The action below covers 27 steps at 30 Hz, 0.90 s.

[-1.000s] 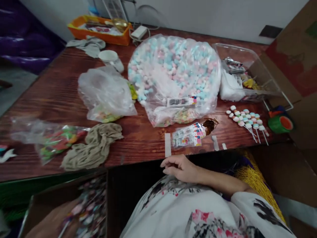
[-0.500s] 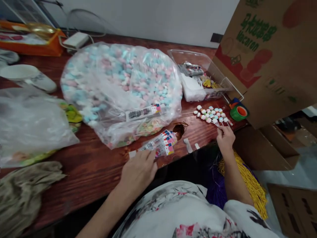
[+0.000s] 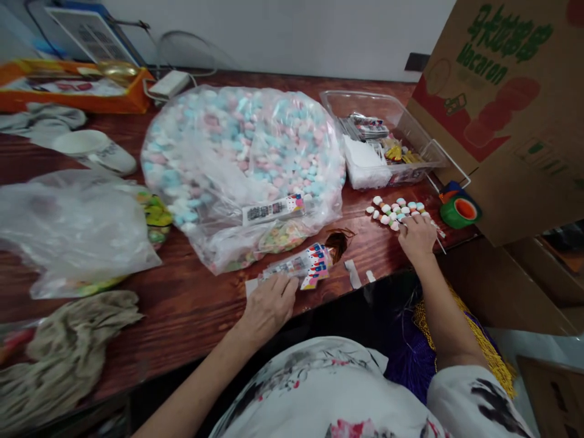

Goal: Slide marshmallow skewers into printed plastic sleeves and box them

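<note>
My left hand lies near the front edge of the dark wooden table, fingers curled on the lower end of a small clear packet with coloured print and a white strip under it. My right hand rests on a row of marshmallow sticks with pink, white and blue heads, fingers closed over the stick ends. Behind both sits a big clear bag of pastel marshmallows.
A clear tray of white sticks and small packets stands at the back right, a green tape roll beside it, a cardboard box at far right. A crumpled plastic bag, a beige cloth, a white cup and an orange tray lie left.
The camera swung right from the table's left side. My left hand came onto the table by the packet. My right hand rose from my lap to the marshmallow sticks and now covers their ends.
</note>
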### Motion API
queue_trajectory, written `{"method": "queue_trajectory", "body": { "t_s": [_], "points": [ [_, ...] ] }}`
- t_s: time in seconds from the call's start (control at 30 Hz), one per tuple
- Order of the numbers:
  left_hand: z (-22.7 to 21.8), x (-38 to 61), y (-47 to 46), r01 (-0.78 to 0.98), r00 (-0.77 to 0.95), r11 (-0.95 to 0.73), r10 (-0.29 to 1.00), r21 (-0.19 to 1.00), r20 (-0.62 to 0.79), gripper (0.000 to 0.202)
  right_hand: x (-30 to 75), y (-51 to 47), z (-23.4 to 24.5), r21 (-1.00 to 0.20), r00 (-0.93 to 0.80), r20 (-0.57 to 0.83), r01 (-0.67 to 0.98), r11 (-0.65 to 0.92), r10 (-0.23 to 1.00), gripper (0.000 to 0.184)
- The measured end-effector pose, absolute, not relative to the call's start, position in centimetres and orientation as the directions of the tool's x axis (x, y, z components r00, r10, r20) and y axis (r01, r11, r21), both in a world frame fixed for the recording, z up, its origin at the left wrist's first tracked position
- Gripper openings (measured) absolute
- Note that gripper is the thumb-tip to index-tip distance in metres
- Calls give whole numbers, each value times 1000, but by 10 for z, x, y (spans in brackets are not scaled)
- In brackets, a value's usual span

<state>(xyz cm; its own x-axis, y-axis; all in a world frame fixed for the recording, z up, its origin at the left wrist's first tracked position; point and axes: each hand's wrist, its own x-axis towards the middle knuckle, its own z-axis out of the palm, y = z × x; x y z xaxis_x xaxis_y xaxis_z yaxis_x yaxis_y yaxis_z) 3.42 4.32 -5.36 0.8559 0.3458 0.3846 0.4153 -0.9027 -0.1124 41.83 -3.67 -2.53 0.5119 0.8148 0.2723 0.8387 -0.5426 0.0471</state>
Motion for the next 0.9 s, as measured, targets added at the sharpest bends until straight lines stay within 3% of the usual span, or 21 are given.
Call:
{"method": "queue_trajectory", "body": {
  "t_s": [0.13,0.27,0.47,0.6,0.67,0.77,0.83,0.9],
  "points": [
    [-54,38,38,476,837,-872,409,-113,363,24,414,-40,-23,154,551,155,807,-571,820,25],
    [-53,40,36,515,801,-857,475,-15,364,17,414,-49,-30,233,548,146,790,-567,823,24],
    [-56,38,29,480,799,-876,456,39,393,20,433,-54,-5,224,471,129,844,-488,873,29],
    [-56,39,23,520,777,-850,513,87,364,21,448,-53,7,225,475,7,857,-464,880,25],
    [-55,39,24,533,755,-838,534,119,381,19,453,-55,2,147,459,-19,880,-452,888,25],
    [-53,38,28,527,713,-832,543,173,443,17,455,-59,-10,14,466,52,884,-468,883,25],
    [-52,37,30,523,701,-834,538,176,467,16,453,-60,-13,-152,467,166,882,-446,868,24],
    [-51,37,32,529,705,-833,538,162,463,15,450,-54,-8,-401,477,308,850,-342,823,21]
  ]
}}
